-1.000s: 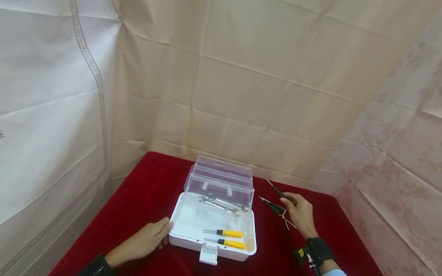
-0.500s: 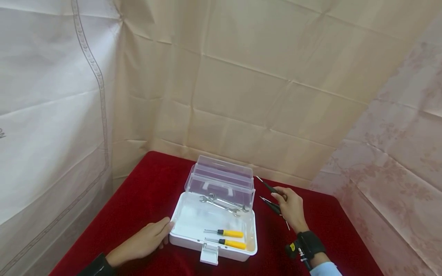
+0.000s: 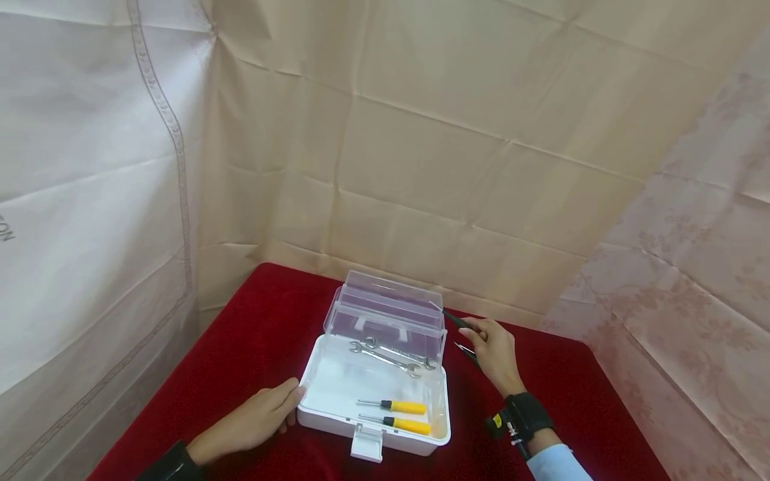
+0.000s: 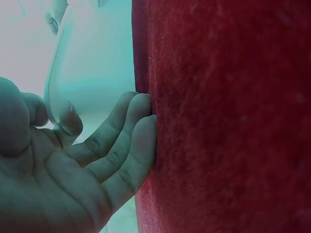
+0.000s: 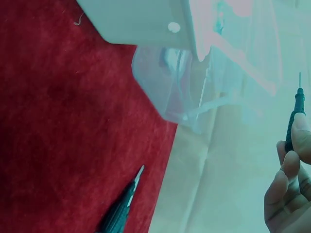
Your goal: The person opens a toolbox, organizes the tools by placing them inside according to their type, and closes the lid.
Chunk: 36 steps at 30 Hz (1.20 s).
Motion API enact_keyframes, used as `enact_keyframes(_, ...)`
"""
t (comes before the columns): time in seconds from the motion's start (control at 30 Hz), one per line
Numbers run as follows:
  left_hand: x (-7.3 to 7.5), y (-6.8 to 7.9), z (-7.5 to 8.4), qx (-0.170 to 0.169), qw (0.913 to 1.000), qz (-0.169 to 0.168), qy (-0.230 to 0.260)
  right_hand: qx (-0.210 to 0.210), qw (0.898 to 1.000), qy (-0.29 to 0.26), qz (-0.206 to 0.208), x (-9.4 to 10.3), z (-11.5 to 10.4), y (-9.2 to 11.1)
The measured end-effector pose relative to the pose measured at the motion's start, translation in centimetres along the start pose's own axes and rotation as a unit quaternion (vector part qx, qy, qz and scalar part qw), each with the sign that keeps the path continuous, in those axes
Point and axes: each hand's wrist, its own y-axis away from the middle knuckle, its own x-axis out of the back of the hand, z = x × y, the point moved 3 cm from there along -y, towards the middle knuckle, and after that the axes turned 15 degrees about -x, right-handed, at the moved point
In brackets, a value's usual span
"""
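Note:
A white toolbox (image 3: 337,417) stands with its clear lid (image 3: 391,294) tipped back. My left hand (image 3: 259,417) holds its left front corner; in the left wrist view the thumb lies at the rim, one finger is on the outer wall and the others reach the red cloth. Raised beside the lid, my right hand (image 3: 496,351) pinches a small dark-handled screwdriver (image 5: 294,119) whose thin shaft points toward the lid. Inside the box lie two open-end wrenches (image 3: 385,357) and two yellow-handled screwdrivers (image 3: 409,407).
Below the right hand, a dark tapered tool (image 5: 119,208) with a silver tip lies on the red cloth (image 3: 277,314), partly hidden by the hand in the head view. A hanging beige sheet (image 3: 421,167) borders the far table edge. The box's front latch (image 3: 367,442) hangs open.
My right hand has moved left with the dark screwdriver, bringing its tip from right of the lid to in front of the lid's right edge. The left hand stays at the corner.

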Motion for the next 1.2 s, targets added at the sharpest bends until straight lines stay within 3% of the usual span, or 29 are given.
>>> enact_keyframes(0.23, -0.1, 0.0, 0.0, -0.006, 0.9999, 0.004, -0.014, 0.015, 1.000, -0.005, -0.003, -0.5, -0.7, -0.1)
enact_keyframes(0.47, 0.0, 0.0, 0.0, 0.009, 0.9999, -0.004, 0.004, 0.021, 1.000, -0.017, -0.013, -1.3, -1.7, -0.2)
enact_keyframes(0.77, -0.2, 0.0, -0.3, 0.012, 0.9999, -0.007, 0.008, 0.067, 0.998, 0.007, -0.004, -2.0, -2.9, 0.0)
enact_keyframes(0.97, -0.1, 0.0, -0.2, 0.008, 0.9999, -0.006, 0.005, 0.065, 0.998, 0.021, 0.000, -2.4, -3.1, 0.1)
enact_keyframes(1.2, -0.1, 0.0, -0.1, 0.009, 0.9999, -0.005, 0.002, 0.057, 0.998, 0.016, -0.023, -2.6, -3.0, 0.1)
